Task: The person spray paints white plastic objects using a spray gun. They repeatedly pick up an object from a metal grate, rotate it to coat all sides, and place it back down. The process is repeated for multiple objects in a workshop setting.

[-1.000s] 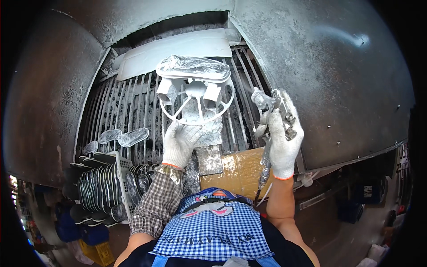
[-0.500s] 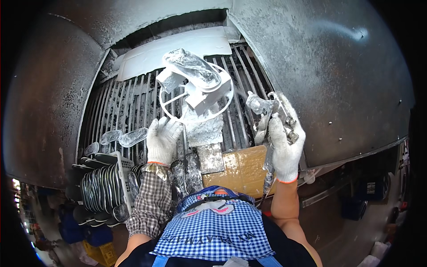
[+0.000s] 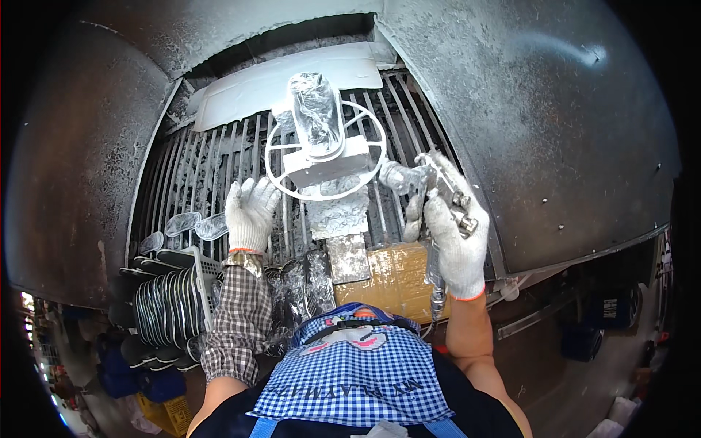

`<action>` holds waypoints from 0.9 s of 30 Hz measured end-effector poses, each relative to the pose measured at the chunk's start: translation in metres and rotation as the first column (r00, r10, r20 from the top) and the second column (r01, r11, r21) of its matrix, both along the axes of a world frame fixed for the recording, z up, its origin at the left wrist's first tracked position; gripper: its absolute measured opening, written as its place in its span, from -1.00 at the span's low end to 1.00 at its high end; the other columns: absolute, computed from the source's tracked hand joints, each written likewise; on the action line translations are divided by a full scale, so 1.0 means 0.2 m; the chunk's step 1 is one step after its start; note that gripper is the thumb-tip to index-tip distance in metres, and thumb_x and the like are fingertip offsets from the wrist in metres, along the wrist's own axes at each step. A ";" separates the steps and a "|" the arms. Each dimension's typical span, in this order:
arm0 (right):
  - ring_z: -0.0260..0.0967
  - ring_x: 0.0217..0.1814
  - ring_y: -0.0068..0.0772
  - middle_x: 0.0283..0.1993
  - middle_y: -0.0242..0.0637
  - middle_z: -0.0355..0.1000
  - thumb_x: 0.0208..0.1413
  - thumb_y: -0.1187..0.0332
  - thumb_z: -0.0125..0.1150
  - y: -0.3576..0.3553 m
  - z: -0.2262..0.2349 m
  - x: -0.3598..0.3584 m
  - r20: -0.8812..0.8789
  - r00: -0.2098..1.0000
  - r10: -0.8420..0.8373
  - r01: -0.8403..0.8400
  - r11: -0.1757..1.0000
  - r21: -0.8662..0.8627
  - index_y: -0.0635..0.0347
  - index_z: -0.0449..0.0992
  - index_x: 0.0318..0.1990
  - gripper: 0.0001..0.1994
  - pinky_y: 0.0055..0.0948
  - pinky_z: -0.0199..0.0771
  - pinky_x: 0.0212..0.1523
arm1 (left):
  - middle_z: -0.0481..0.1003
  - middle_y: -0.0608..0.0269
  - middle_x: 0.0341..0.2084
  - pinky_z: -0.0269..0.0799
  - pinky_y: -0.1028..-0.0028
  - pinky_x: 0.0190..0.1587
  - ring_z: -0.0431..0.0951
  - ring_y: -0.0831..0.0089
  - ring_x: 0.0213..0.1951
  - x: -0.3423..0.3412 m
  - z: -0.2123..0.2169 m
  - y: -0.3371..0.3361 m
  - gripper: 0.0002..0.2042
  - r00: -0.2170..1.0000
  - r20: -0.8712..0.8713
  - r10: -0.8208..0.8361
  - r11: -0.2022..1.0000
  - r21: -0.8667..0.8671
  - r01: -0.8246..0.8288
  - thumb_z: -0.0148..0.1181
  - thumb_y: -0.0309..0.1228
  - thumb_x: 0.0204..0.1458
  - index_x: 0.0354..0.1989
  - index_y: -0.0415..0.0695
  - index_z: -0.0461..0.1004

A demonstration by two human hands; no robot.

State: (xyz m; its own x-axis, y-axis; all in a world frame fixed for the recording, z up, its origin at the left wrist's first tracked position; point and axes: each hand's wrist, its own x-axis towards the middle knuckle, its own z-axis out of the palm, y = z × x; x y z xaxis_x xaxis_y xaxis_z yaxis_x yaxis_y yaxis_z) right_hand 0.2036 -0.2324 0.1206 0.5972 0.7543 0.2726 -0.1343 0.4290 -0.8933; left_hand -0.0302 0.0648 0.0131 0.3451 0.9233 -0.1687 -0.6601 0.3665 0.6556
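Note:
A spray gun (image 3: 406, 179) with a plastic-wrapped, paint-crusted front is gripped in my gloved right hand (image 3: 458, 230), its nozzle end close to the right rim of a white spoked turntable wheel (image 3: 274, 169). On the wheel stands a white block (image 3: 328, 169), and on top of it rests a shoe sole (image 3: 316, 117) whose upper face is covered in crinkled clear film. My left hand (image 3: 250, 215), also in a white knit glove, is at the wheel's near left edge. Its fingers are spread and hold nothing; whether the fingertips touch the rim is hard to tell.
A metal slat grate (image 3: 175, 175) spans the booth between dark, spattered side walls (image 3: 577, 146). Film-covered pieces (image 3: 182, 223) lie on its left. A white basket (image 3: 207, 281) holds several dark soles (image 3: 169, 308). Nearer me are a taped brown board (image 3: 398, 274) and black film-wrapped pieces (image 3: 303, 288).
The wheel has turned, so the sole points nearly straight away from me instead of slanting. My left hand has shifted left with fingers spread wider. The right hand brought the spray gun leftward.

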 end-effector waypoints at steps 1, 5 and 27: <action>0.49 -0.29 -0.65 -0.15 -0.29 0.58 0.39 0.42 0.26 0.01 -0.01 -0.01 -0.055 0.998 0.004 -0.004 1.000 0.002 0.42 0.25 0.49 -0.41 -0.62 0.55 -0.25 | 0.29 -0.41 0.36 0.42 -0.07 0.33 0.43 -0.20 0.32 0.00 0.00 0.00 -0.31 0.999 -0.045 0.010 1.000 -0.002 -0.010 0.05 0.01 0.41 0.42 -0.36 0.13; 0.54 -0.23 -0.61 0.15 -0.17 0.46 0.36 0.47 0.27 0.02 0.00 -0.04 -0.008 0.993 0.119 -0.119 0.993 0.021 0.43 0.31 0.45 -0.44 -0.58 0.61 -0.32 | 0.18 -0.40 0.46 0.33 -0.09 0.42 0.30 -0.20 0.45 0.01 0.00 -0.09 -0.21 0.991 -0.130 -0.031 0.999 -0.033 0.027 0.01 0.05 0.41 0.52 -0.40 0.01; 0.44 -0.38 -0.69 -0.24 -0.39 0.56 0.43 0.40 0.24 0.28 0.02 0.01 -0.109 0.992 -0.066 0.075 0.993 0.088 0.37 0.26 0.49 -0.44 -0.63 0.51 -0.33 | 0.52 -0.20 0.14 0.55 0.01 0.17 0.57 -0.11 0.14 0.06 -0.21 -0.36 -0.45 0.967 -0.076 -0.242 0.946 -0.241 0.218 -0.02 0.04 0.42 0.18 -0.29 0.44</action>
State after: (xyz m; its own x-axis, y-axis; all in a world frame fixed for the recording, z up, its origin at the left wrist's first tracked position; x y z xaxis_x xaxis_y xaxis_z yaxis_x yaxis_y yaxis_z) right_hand 0.2056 -0.1767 0.1244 0.6772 0.6842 0.2708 -0.1926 0.5200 -0.8322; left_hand -0.0175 -0.0070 -0.0285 0.5133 0.7529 -0.4120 -0.4734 0.6488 0.5958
